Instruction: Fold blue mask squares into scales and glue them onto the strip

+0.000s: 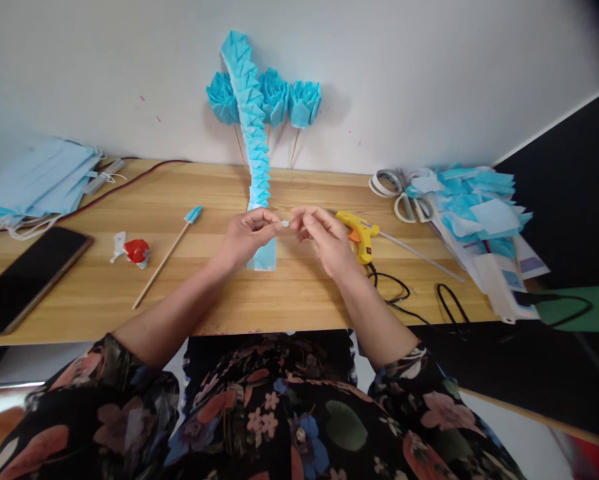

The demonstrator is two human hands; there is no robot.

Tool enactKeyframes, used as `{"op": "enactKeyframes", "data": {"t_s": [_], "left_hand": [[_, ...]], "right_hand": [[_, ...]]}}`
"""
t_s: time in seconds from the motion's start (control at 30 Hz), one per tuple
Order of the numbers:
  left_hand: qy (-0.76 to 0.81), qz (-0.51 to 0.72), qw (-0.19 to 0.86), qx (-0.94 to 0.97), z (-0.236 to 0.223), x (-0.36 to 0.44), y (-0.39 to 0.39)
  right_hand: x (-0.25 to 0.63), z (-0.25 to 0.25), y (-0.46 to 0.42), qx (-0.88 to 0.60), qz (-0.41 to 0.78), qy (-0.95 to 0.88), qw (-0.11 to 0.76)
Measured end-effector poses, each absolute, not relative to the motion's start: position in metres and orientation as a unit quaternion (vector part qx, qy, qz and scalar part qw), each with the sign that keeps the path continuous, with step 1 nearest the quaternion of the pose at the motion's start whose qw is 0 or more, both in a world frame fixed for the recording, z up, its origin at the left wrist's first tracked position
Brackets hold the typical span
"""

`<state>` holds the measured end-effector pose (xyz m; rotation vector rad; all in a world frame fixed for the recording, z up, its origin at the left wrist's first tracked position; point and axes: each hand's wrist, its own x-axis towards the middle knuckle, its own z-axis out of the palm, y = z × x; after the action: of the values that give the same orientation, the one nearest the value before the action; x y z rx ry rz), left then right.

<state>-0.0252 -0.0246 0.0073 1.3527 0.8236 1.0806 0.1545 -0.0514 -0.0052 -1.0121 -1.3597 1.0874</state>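
My left hand [247, 235] and my right hand [324, 240] meet above the wooden table [299, 293], fingertips pinched together on a tiny pale piece [285, 223] that is too small to name. Just behind and under the hands a long pleated blue paper strip [253, 127] rises from the table and leans against the white wall. Three blue paper flowers on sticks [274, 97] stand behind it. A yellow glue gun [360, 233] lies just right of my right hand, its black cord [394, 293] trailing toward the table's front edge.
A wooden stick with a blue tip [167, 253], a small red and white item [135, 251] and a dark phone [27, 277] lie on the left. Stacked blue sheets [39, 177] sit far left. Scissors [409, 203], tape and blue paper scraps [479, 213] fill the right.
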Motion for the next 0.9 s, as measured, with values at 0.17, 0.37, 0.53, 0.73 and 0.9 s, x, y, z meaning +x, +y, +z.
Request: {"op": "enactKeyframes", "data": {"t_s": [0.17, 0.37, 0.53, 0.73, 0.9], "left_hand": [[0.354, 0.455, 0.58, 0.575, 0.005, -0.025, -0.023], [0.352, 0.455, 0.579, 0.578, 0.004, -0.024, -0.024], [0.35, 0.453, 0.575, 0.584, 0.002, -0.024, -0.023], [0.357, 0.458, 0.554, 0.597, -0.003, -0.023, -0.021], [0.357, 0.462, 0.547, 0.6, -0.004, -0.024, -0.021]], "right_hand": [[0.155, -0.005, -0.05, -0.465, 0.4, -0.584, 0.531], [0.151, 0.003, -0.053, -0.495, 0.33, -0.635, 0.494], [0.151, 0.004, -0.054, -0.495, 0.298, -0.649, 0.494], [0.154, 0.003, -0.053, -0.496, 0.311, -0.645, 0.492], [0.154, 0.002, -0.052, -0.498, 0.303, -0.651, 0.487]]}}
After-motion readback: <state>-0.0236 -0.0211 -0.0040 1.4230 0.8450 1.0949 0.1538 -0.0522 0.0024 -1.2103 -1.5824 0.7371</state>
